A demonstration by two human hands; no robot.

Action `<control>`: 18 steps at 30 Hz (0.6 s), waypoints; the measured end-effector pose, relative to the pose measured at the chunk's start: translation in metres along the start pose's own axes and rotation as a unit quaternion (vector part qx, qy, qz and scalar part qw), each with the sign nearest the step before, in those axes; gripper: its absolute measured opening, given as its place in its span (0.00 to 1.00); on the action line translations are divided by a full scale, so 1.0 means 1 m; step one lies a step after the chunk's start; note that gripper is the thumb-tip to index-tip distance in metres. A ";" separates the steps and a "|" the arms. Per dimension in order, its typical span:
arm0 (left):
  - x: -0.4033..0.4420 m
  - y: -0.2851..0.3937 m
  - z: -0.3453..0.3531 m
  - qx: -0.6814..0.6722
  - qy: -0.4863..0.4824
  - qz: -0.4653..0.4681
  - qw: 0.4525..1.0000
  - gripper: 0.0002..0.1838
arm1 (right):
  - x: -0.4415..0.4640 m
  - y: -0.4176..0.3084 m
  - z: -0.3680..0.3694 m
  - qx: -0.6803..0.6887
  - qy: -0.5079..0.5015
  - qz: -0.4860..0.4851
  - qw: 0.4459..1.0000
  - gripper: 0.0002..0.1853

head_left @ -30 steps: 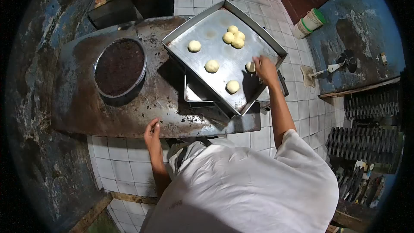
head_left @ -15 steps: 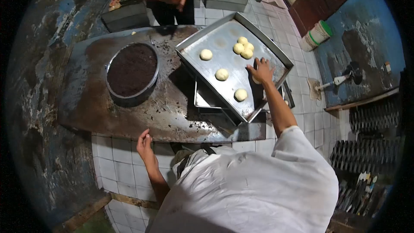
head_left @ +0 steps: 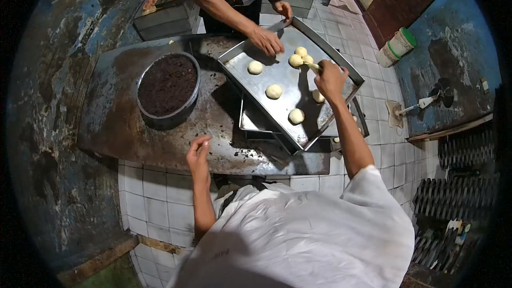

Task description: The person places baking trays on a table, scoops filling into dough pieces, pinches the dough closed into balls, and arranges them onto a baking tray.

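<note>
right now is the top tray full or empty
Neither: a few dough balls sit on the top tray, with bare metal showing between them.

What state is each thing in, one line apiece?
Right hand: pinching dough.
Pinched dough: stretched.
Left hand: fingers loosely curled, off the tray.
Dough cluster: balls touching.
Single dough balls: rounded, spaced apart.
Top tray: askew on the lower tray.
Basin: holding dark crumbly filling.
Table: stained.
Co-worker's nearer hand: over the top tray.
White bucket: green lid on.
</note>
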State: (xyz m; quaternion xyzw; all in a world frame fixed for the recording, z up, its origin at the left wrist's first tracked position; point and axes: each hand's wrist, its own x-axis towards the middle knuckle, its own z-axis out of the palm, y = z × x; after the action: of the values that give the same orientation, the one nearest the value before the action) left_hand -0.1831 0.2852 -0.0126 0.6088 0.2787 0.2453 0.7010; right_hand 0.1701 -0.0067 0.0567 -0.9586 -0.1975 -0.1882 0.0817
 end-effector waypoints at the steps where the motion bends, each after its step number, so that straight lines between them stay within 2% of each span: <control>1: 0.001 0.004 0.014 0.000 -0.001 -0.001 1.000 0.11 | -0.012 0.001 -0.017 0.070 0.039 0.034 0.996 0.09; 3: 0.004 0.016 0.050 0.009 -0.104 -0.016 0.994 0.09 | -0.033 -0.005 -0.050 0.104 0.044 0.049 0.992 0.11; 4: 0.007 0.019 0.070 0.003 -0.140 0.005 0.990 0.09 | -0.041 -0.005 -0.060 0.287 0.001 0.099 0.953 0.11; 5: 0.011 0.022 0.092 -0.002 -0.176 0.026 0.984 0.10 | -0.050 -0.004 -0.069 0.460 -0.040 0.144 0.875 0.12; 6: 0.013 0.031 0.115 0.001 -0.202 0.062 0.977 0.11 | -0.059 -0.005 -0.076 0.501 -0.098 0.136 0.849 0.13; 7: 0.013 0.046 0.137 0.004 -0.228 0.097 0.969 0.12 | -0.073 -0.017 -0.086 0.585 -0.138 0.155 0.784 0.14; 11: 0.008 0.076 0.181 -0.027 -0.274 0.073 0.959 0.15 | -0.113 -0.063 -0.111 0.738 -0.230 0.138 0.620 0.19; 12: 0.008 0.074 0.180 -0.109 -0.268 -0.016 0.957 0.14 | -0.120 -0.075 -0.110 0.774 -0.228 0.159 0.570 0.21; 13: 0.004 0.072 0.179 -0.189 -0.255 -0.107 0.942 0.14 | -0.127 -0.087 -0.109 0.790 -0.212 0.180 0.546 0.20; 15: -0.001 0.060 0.172 -0.196 -0.221 -0.050 0.954 0.11 | -0.133 -0.108 -0.089 0.693 -0.171 0.204 0.670 0.20; 17: -0.008 0.050 0.157 -0.189 -0.218 -0.092 0.953 0.14 | -0.145 -0.143 -0.067 0.571 -0.017 0.166 0.804 0.20; 18: -0.012 0.046 0.146 -0.188 -0.217 -0.098 0.953 0.14 | -0.150 -0.157 -0.067 0.577 -0.018 0.202 0.791 0.18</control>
State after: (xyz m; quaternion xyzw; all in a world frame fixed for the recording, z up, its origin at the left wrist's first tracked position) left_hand -0.0909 0.1784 0.0492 0.4743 0.1273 0.0858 0.8669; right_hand -0.0435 0.0684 0.0721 -0.7546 -0.0729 -0.0016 0.6521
